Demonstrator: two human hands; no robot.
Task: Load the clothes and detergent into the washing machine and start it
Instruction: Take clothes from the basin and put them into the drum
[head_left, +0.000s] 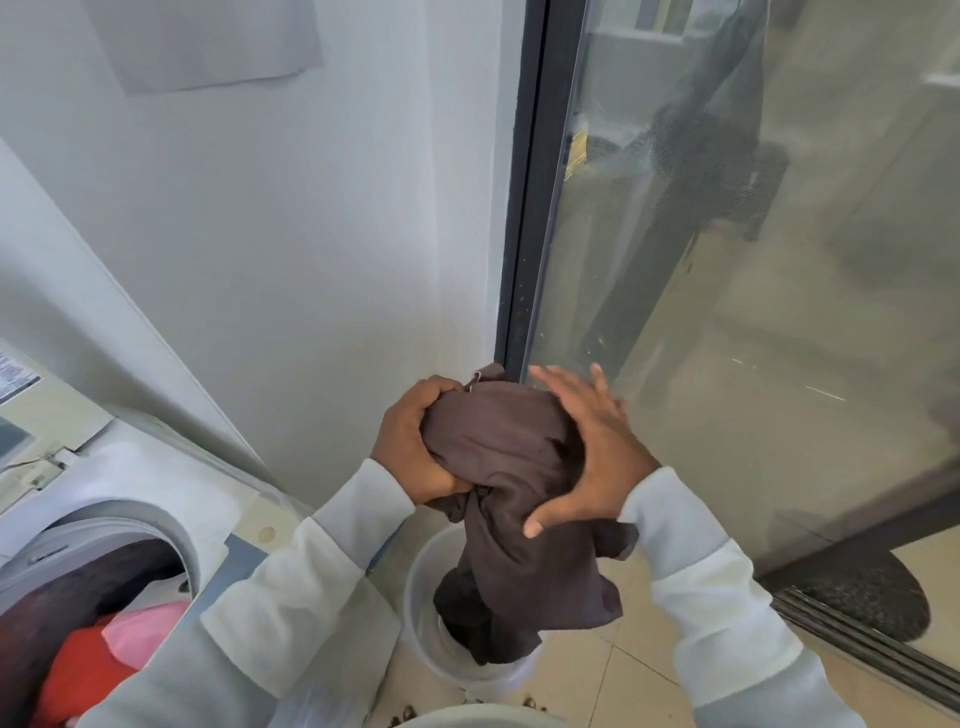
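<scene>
A bunched brown garment (509, 467) hangs in the air above a white bucket (421, 613), its lower end still trailing into the bucket. My left hand (415, 441) grips the garment's left side with curled fingers. Against its right side my right hand (592, 447) presses with straight, spread fingers. At the lower left the washing machine (130, 483) stands with its round opening (171, 540) uncovered; a red piece (78, 670) and a pink piece (145, 629) lie inside the drum.
A white wall (311, 234) rises behind the bucket. A dark-framed glass sliding door (727, 260) fills the right side, its track (857, 639) running along the tiled floor (623, 675). The rim of another white container (478, 719) shows at the bottom edge.
</scene>
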